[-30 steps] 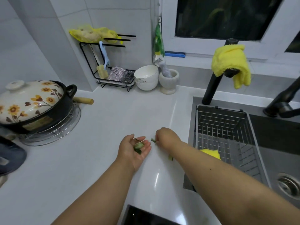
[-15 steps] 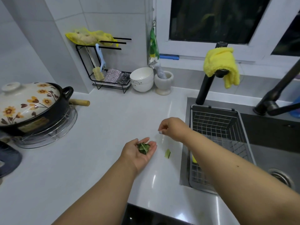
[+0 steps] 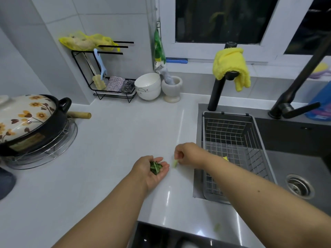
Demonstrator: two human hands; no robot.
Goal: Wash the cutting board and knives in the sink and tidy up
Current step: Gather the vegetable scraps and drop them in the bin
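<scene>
We are in the tidying-up part, we judge: no cutting board or knives are in view, so we cannot tell whether they are washed. Just left of the sink (image 3: 295, 158), our left hand (image 3: 152, 169) lies palm up, fingers relaxed, cradling green scraps (image 3: 155, 167). Closer to the sink's edge, our right hand (image 3: 188, 154) curls down over a pale scrap (image 3: 175, 163) on the counter (image 3: 111, 140); whether it pinches it we cannot tell. Another scrap (image 3: 217, 226) remains nearer us. Inside the sink sits a wire basket (image 3: 231, 133).
</scene>
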